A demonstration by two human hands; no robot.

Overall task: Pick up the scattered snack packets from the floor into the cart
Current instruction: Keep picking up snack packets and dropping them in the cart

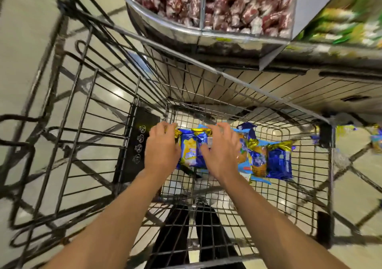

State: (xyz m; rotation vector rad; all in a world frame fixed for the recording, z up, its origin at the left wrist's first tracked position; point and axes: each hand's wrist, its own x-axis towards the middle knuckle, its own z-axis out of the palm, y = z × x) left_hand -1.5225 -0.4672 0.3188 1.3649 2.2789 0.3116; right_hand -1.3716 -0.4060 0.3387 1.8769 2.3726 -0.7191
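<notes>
Step in hand: depositing snack packets (pixel 189 152) into the wire cart (pixel 289 196); left hand (pixel 162 148) and right hand (pixel 222 151) both down inside the basket, fingers curled on the blue-and-gold packets at the stack's left end. Remaining packets lying just right of them on the mesh floor. Next, probably: let go, withdraw, fetch more (a few packets blurred on the floor beyond the cart's right side).

Blue-and-yellow snack packets (pixel 244 155) with gold ends, black wire cart (pixel 268 124)
</notes>
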